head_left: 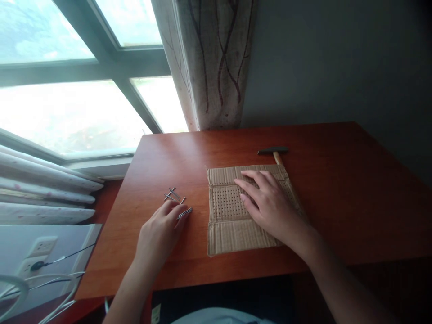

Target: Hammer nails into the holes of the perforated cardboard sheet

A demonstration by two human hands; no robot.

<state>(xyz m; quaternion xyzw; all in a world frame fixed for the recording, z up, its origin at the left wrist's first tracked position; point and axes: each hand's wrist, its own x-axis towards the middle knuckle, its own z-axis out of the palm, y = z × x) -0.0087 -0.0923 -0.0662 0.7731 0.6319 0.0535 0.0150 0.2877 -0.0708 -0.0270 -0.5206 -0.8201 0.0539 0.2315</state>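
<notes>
My left hand is closed in a pinch on a few nails, whose shiny shanks stick out past the fingertips. Just beyond those fingers several loose nails lie in a small pile on the wood, partly hidden by the hand. To the right is a flat piece of corrugated cardboard, creased in bands, with rows of small holes across its middle. My right hand rests over the cardboard, fingers apart and holding nothing, and covers part of the holes.
A hammer with a dark head and wooden handle lies behind the cardboard, its handle partly hidden. The reddish-brown table meets a window and curtain at the back. Cables and a wall socket are at lower left.
</notes>
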